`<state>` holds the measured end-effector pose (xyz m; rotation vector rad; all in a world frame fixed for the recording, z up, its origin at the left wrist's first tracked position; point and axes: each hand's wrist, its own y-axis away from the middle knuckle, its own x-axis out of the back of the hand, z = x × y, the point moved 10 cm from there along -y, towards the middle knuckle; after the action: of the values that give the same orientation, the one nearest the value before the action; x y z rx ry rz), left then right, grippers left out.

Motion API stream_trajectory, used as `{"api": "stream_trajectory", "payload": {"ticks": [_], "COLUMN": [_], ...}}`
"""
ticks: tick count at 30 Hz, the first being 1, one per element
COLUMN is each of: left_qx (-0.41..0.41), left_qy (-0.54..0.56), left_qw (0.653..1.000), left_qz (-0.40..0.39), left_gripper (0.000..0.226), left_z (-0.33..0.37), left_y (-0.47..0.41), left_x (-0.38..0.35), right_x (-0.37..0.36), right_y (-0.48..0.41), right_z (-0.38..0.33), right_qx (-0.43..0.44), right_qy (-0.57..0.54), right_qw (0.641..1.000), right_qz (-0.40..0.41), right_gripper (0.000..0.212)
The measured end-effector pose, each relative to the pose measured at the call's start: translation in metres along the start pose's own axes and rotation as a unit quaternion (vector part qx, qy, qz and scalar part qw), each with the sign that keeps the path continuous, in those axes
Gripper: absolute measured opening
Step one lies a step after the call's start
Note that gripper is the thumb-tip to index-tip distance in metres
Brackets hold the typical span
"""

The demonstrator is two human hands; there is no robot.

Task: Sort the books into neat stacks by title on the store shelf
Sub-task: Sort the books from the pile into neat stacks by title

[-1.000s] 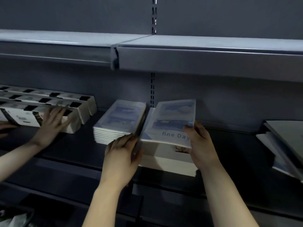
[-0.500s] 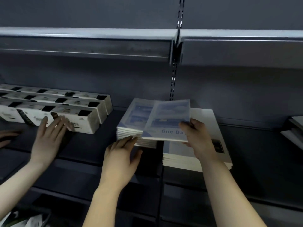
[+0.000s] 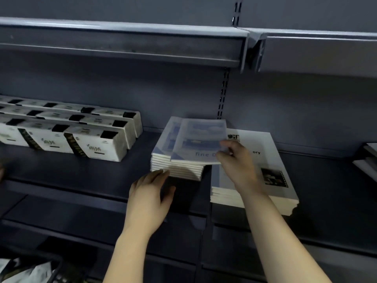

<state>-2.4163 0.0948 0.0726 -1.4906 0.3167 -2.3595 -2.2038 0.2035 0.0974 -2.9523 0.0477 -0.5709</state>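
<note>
Dark grey metal store shelf (image 3: 81,180), lit dimly, with an upper grey metal shelf (image 3: 122,37) overhead and a slotted upright (image 3: 223,94) on the back panel.

- Thin blue-and-white paperback book (image 3: 201,137), cover lettered "fine D…". It lies flat on top of, or just above, the stack of matching blue-and-white books (image 3: 175,167); contact cannot be told. It is skewed to the right, so its right edge overhangs the stack.
- Right hand (image 3: 238,162): reaches in over the neighbouring stack. Its fingers (image 3: 224,145) are curled onto the cover at the book's near right corner and pinch it there. The thumb is hidden.
- Left hand (image 3: 151,193): palm down in front of the matching stack, holding nothing. Its fingers (image 3: 161,173) are straight and close together, the tips touching the stack's near left corner. The thumb is spread to the right.
- Low stack of larger white-covered books (image 3: 271,160), top cover bearing a film-strip picture, just right of the blue stack and partly under the right forearm.
- White rectangular packs with black patches (image 3: 98,144), in three rows at the left, apart from the books.
- Grey flat books (image 3: 367,158), at the far right edge, cut off by the frame.
</note>
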Motion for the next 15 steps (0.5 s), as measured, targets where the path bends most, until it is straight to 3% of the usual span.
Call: {"api": "stream_trajectory", "payload": {"ticks": [4,8,15], "left_qx": [-0.004,-0.003,-0.011], "left_qy": [-0.003,0.004,0.009], "left_qw": [1.0,1.0,1.0], "left_qz": [0.01,0.012,0.018], "left_gripper": [0.042,0.042,0.044], "left_z": [-0.002,-0.004,-0.004], "left_y": [-0.001,-0.002,-0.004], "left_x": [0.001,0.002,-0.002], "right_x": [-0.011,-0.009,-0.021], "right_y": [-0.002,-0.004,-0.005], "right_z": [-0.011,-0.013,-0.014], "right_qx": [0.018,0.009,0.01], "right_qy": [0.06,0.036,0.054], "right_qw": [0.998,0.999,0.998], "right_qz": [-0.029,0.006,-0.013], "right_gripper": [0.043,0.038,0.042]}}
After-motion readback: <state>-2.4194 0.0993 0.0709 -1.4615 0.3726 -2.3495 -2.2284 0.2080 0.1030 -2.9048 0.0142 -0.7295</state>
